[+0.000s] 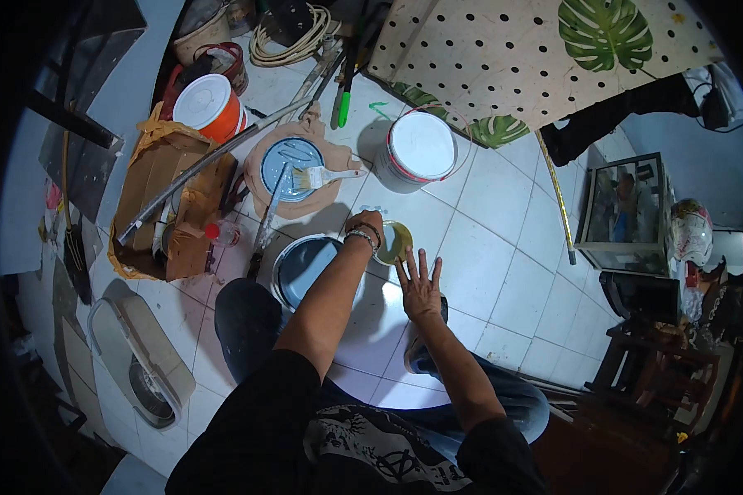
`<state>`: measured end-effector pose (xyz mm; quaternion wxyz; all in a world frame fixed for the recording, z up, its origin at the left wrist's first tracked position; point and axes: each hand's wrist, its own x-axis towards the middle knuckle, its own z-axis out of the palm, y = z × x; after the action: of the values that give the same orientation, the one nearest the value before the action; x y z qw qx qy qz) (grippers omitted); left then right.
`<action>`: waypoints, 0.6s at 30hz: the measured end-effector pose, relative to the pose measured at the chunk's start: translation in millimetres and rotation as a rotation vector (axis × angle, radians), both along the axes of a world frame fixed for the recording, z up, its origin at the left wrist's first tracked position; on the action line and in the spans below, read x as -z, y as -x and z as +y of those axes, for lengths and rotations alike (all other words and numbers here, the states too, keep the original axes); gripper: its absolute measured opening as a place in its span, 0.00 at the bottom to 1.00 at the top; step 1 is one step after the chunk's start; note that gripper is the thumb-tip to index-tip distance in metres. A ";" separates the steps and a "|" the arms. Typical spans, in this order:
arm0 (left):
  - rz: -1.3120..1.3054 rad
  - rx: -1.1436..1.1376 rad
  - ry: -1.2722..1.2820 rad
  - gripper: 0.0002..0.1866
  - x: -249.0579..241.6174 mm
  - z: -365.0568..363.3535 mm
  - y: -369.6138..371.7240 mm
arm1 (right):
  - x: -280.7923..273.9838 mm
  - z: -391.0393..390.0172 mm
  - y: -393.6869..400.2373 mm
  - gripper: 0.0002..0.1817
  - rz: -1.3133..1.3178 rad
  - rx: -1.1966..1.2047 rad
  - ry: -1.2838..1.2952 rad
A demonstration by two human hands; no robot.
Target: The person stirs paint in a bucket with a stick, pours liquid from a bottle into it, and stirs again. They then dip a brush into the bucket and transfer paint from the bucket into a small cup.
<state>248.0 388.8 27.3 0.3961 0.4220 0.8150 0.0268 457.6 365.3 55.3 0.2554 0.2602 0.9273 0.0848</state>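
My left hand (367, 224), with dark bracelets at its wrist, is closed right at the left rim of a yellow-green cup (403, 239). What its fingers hold is hidden. My right hand (421, 289) is open, fingers spread, with the fingertips close by the cup's near right side. Beneath my left forearm stands an open bucket of grey-blue paint (299, 268). Beyond it, a paint-smeared blue lid (282, 157) lies on brown paper (260, 194), with a white-handled paintbrush (334, 176) across it.
A white lidded pail (421, 144) stands ahead on the tiled floor (504, 256). To the left are a cardboard box (144, 194), an orange bucket (221, 124) and a long metal pole (215, 157). A perforated board (504, 74) with leaf prints is at the back, and a glass tank (623, 198) at right.
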 end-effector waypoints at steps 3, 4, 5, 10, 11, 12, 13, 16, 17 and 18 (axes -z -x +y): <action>0.014 -0.017 -0.016 0.13 4.2 3.2 -2.2 | -14.0 6.2 2.8 0.31 0.071 0.098 0.099; 0.019 -0.032 -0.022 0.13 3.8 3.1 -3.0 | -15.1 10.8 9.8 0.30 0.093 0.133 0.127; 0.008 -0.008 0.004 0.13 3.3 2.9 -3.5 | -14.8 12.9 16.7 0.29 0.117 0.170 0.158; -0.021 0.010 0.052 0.14 -10.6 2.9 3.0 | 19.7 7.4 32.5 0.22 0.057 0.111 0.048; -0.023 0.023 0.060 0.14 -9.7 0.4 2.9 | 15.7 2.9 28.5 0.21 -0.016 0.103 0.070; -0.025 0.035 0.063 0.14 -11.1 1.0 3.7 | 1.4 1.2 28.0 0.20 -0.089 0.095 0.086; -0.030 0.046 0.061 0.14 -12.9 3.4 4.0 | -6.5 3.1 25.3 0.20 -0.164 0.085 0.098; -0.028 0.037 0.037 0.15 -2.8 5.2 2.7 | -1.8 12.1 1.2 0.19 0.182 0.258 0.169; -0.027 0.048 0.035 0.15 -0.9 5.2 3.8 | 1.1 17.1 -1.4 0.22 0.263 0.295 0.196; -0.026 0.042 0.032 0.15 -1.8 5.0 4.8 | -4.1 17.5 2.0 0.30 0.306 0.347 0.244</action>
<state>243.2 393.8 29.1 0.4138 0.4325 0.8010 0.0109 455.6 382.8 59.4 0.1523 0.3924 0.9000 -0.1130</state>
